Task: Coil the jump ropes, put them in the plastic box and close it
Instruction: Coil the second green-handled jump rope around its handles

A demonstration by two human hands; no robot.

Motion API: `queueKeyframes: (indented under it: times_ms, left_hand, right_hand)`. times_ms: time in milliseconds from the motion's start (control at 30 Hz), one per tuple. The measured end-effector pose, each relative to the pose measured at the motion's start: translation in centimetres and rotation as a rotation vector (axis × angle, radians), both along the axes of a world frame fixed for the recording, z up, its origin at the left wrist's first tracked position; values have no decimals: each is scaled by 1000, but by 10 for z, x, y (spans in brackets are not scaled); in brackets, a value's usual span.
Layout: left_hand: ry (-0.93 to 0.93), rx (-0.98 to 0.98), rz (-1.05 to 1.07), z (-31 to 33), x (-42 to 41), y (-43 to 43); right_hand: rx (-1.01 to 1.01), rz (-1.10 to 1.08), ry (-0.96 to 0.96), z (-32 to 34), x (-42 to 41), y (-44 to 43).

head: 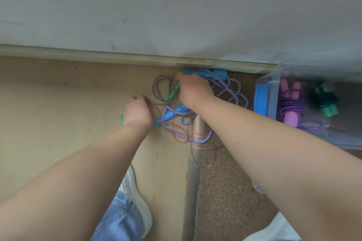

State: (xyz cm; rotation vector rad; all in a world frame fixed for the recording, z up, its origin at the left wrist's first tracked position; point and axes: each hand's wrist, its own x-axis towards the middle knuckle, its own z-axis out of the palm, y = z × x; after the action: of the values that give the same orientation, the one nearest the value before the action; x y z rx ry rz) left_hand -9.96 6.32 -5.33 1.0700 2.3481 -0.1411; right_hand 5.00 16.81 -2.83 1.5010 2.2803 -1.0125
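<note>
A tangle of jump ropes lies on the floor by the wall. A purple-and-white braided rope with blue handles is mixed with a thin reddish cord. My right hand grips a green handle over the pile. My left hand is curled around another green handle and pinches the thin cord. To the right stands the clear plastic box, holding a coiled purple rope with pink handles and a dark rope with green handles.
A blue lid or clip leans at the box's left side. A metal floor strip divides the wooden floor from speckled flooring. A baseboard and wall close off the far side. My shoe and jeans are below.
</note>
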Motion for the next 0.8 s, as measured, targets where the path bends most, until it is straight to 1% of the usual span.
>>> queueKeyframes:
  times_ms: [100, 167, 233, 300, 367, 500, 600, 700, 800]
  left_hand:
    - [-40, -5, 6, 23, 7, -1]
    - [-14, -33, -44, 40, 15, -1]
    - [-56, -5, -66, 54, 19, -2]
    - [-133, 22, -69, 67, 22, -5]
    - [-166, 52, -63, 81, 27, -10]
    - [-246, 120, -54, 122, 44, -27]
    - [-307, 169, -58, 157, 56, -43]
    - [-299, 145, -144, 186, 63, -55]
    - [-293, 184, -202, 215, 69, -65]
  right_hand:
    - [-49, -147, 197, 14, 14, -3]
    - [0, -217, 294, 26, 24, -3]
    - [68, -273, 344, 39, 34, -3]
    - [113, -323, 363, 58, 47, -4]
    - [143, -350, 371, 80, 61, -9]
    - [158, -368, 404, 131, 86, -28]
    - [172, -441, 388, 165, 101, -45]
    - [173, -462, 376, 194, 114, -62]
    - [174, -417, 394, 220, 124, -79]
